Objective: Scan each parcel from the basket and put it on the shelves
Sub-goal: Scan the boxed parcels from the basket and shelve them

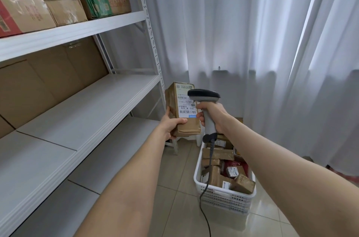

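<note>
The parcel, a tall brown box, is held in the air with its long axis upright and its white label turned toward the camera. The left hand grips it at the lower end, with the thumb across the front under the label and the other fingers behind. Just to the right, the right hand is wrapped round the grip of the scanner. The dark head of the scanner sits close before the upper part of the label and seems to aim at it. I cannot tell whether the trigger is pressed.

Both hands are at the parcel, and only the left one carries it. I judge that the scan is the step in hand. After it the parcel must travel to the left, where the right end of the middle shelf lies near the left hand. The basket stands on the floor under the right forearm with more parcels inside, and the cable of the scanner hangs across it.
</note>
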`<state>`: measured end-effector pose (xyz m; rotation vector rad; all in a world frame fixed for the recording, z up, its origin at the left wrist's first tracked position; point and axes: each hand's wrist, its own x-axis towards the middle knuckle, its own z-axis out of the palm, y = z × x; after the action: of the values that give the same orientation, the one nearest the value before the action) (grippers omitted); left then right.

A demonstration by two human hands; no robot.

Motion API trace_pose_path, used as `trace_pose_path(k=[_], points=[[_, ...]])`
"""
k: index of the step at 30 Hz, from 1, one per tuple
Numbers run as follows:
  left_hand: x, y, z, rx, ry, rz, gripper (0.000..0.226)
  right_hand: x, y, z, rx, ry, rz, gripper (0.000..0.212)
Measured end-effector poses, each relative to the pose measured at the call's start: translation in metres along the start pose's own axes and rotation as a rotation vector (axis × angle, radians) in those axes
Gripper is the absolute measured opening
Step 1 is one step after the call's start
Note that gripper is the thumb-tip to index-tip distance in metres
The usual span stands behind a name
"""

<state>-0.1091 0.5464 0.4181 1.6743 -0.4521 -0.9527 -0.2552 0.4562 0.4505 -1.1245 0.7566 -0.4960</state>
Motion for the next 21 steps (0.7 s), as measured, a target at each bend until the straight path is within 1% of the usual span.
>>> trace_pose_path(k=[9, 12, 21], points=[[0.006, -0.007, -0.009, -0.01, 0.013, -0.006, 0.084, -0.002, -0.007, 0.009, -0.092, -0.03, 0.036, 0.012], [0.007, -0.008, -0.012, -0.013, 0.018, -0.014, 0.083, -0.002, -0.009, 0.012, -0.136, -0.03, 0.045, 0.013], [0.01, -0.009, -0.02, 0.002, 0.03, -0.017, 0.081, -0.005, -0.012, 0.021, -0.143, -0.07, 0.067, 0.01]])
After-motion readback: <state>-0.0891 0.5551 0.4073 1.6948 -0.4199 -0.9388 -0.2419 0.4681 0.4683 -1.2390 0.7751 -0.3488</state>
